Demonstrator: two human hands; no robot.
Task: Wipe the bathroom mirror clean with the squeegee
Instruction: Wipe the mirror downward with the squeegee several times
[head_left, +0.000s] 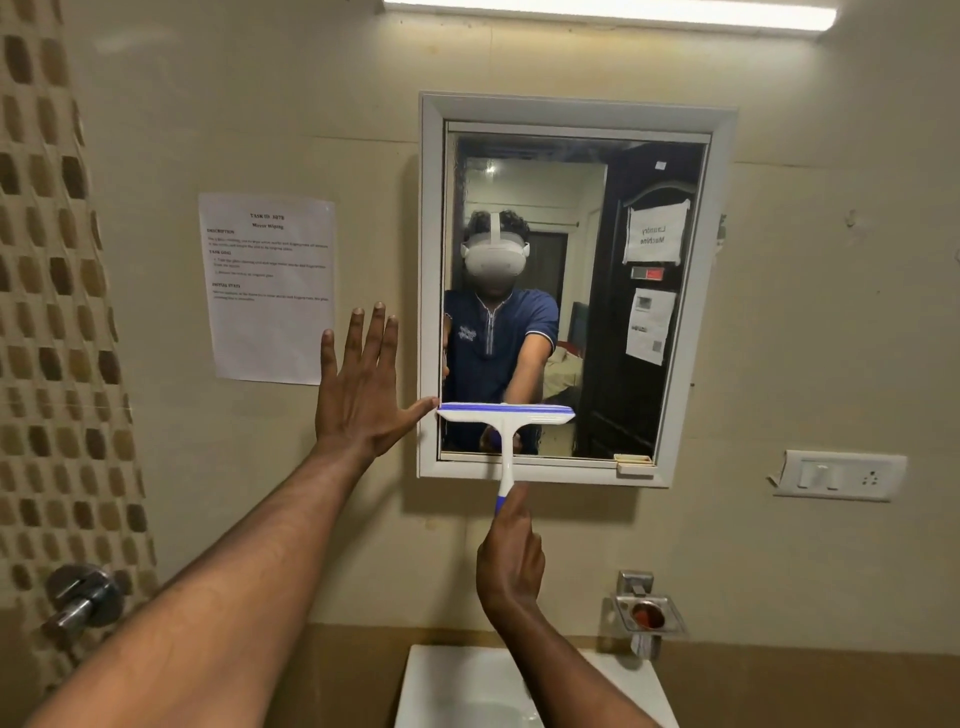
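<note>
Two hands: both bare, raised toward the wall.
Right hand (511, 561): fingers wrapped around the lower, blue end of the squeegee handle, forefinger stretched up along it.
Squeegee (505, 418): white with a blue strip along its blade; the blade lies level across the lower left part of the mirror glass, its left end at the inner edge of the frame, the handle running down over the bottom frame to the hand.
Left hand (363, 395): held flat toward the wall just left of the mirror, fingers (374, 338) spread apart and holding nothing; the thumb tip reaches the mirror's left frame beside the blade's end.
Mirror (571, 291): upright rectangle in a white frame on a beige wall; it reflects a person in a dark blue shirt wearing a white headset.
Paper sheet (270, 288): printed, stuck to the wall left of the mirror, above the left hand.
Sink (447, 686): white, below the mirror, under the right forearm.
Soap dish (647, 613): metal, on the wall right of the sink.
Switch plate (841, 475): white, on the wall right of the mirror.
Tap handle (80, 597): metal, low on the left wall.
</note>
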